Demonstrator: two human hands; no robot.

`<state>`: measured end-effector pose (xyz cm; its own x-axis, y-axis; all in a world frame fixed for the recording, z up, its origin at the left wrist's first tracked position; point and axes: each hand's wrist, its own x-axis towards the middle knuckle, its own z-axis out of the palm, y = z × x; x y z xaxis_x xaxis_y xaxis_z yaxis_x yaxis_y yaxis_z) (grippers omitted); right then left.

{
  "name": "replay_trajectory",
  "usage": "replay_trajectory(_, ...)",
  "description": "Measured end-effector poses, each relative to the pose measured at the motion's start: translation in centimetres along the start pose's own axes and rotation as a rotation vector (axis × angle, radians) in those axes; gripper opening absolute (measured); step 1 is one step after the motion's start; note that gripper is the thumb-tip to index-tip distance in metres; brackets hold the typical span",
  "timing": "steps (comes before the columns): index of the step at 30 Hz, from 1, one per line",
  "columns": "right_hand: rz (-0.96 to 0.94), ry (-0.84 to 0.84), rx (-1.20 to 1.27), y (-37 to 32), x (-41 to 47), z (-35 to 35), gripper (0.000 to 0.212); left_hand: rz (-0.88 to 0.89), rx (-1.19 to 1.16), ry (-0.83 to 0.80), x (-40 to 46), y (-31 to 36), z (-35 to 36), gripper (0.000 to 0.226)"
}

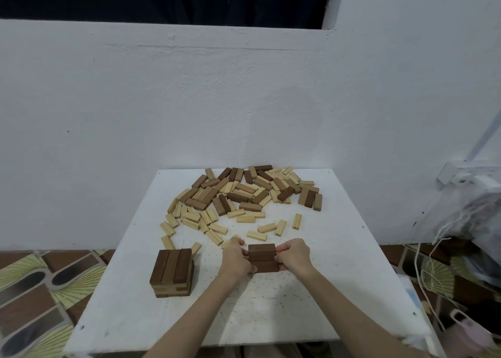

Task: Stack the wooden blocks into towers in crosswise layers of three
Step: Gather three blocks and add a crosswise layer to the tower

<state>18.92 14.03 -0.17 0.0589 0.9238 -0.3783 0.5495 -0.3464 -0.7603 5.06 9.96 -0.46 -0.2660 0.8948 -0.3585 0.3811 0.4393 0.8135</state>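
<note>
Left hand [235, 257]: fingers curled against the left end of the dark block set [263, 258], thumb up at its far left corner; it grips that end
Right hand [294, 254]: fingers curled round the right end of the dark block set, thumb on the upper edge; it grips that end
Hands together: one on each end, the dark block set clamped between them, forearms reaching in from the near edge of the surface [311, 303]
Dark block set: three dark brown blocks lying side by side, long sides touching, low over or on the surface; whether it rests on the surface or is lifted cannot be told
Finished tower [172, 272]: left of the dark block set and well apart from it, dark brown, top layer of three blocks pointing away from the person, layers below turned crosswise
Loose pile [244, 195]: beyond the dark block set toward the wall [189, 100], pale and dark blocks mixed, spread wide
Stray pale blocks [268, 227]: between the loose pile and the dark block set, lying singly; one sits just behind the left hand
Surface: white, speckled, square
Floor [32, 290]: patterned tiles, left of the finished tower
Bag and cord [461, 222]: far right of the dark block set, off the surface
</note>
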Motion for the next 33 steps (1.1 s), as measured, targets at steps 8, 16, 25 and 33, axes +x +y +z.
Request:
replay_trajectory(8, 0.028, 0.001, 0.037, 0.1, 0.0, -0.1, 0.017, 0.005, -0.012, 0.02, -0.1, -0.1, 0.1, 0.063)
replay_trajectory(16, 0.047, 0.001, 0.102, -0.1, 0.0, -0.3, 0.02, 0.033, -0.006, 0.04, -0.3, 0.0, 0.0, 0.062)
replay_trajectory(25, 0.045, 0.001, 0.17, -1.1, -0.1, -0.7, 0.018, 0.088, 0.034, 0.039, -0.7, 1.0, -1.2, 0.062)
replay_trajectory(33, -0.023, -0.022, 0.196, -3.8, -1.3, -1.2, 0.024, 0.122, 0.079, 0.061, -1.2, 2.7, -3.6, 0.066)
